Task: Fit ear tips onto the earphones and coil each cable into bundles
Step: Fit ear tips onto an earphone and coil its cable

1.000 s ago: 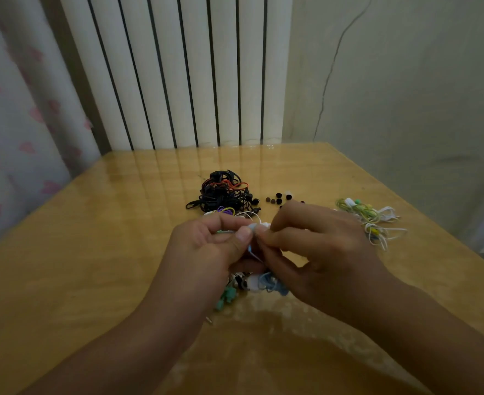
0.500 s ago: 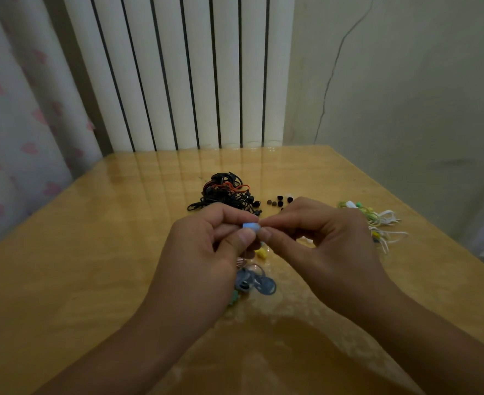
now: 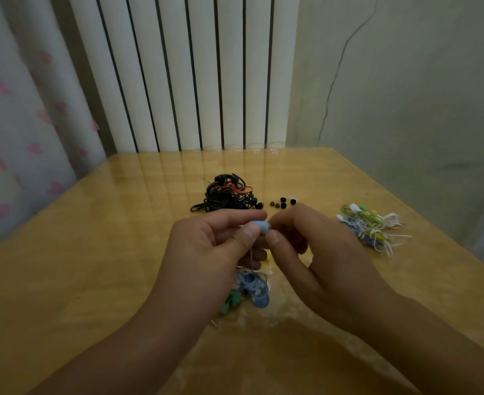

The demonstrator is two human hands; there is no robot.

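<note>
My left hand (image 3: pixel 206 252) pinches a light blue earbud (image 3: pixel 260 226) between thumb and forefinger, above the middle of the table. Its thin cable drops to a blue cable bundle (image 3: pixel 253 287) lying under my hands. My right hand (image 3: pixel 315 252) has its curled thumb and forefinger at the earbud's open end; what they pinch is too small to tell. Several loose black ear tips (image 3: pixel 282 203) lie just beyond my hands. A green earphone piece (image 3: pixel 231 302) peeks out beside the blue bundle.
A tangled heap of black and orange earphones (image 3: pixel 225 196) sits behind my hands. A pile of green, white and blue earphones (image 3: pixel 370 228) lies at the right. The wooden table (image 3: pixel 78 252) meets a radiator and wall at the back.
Both hands have risen a little off the table with the blue earbud, which now shows plainly between the fingertips. The blue bundle below is more exposed.
</note>
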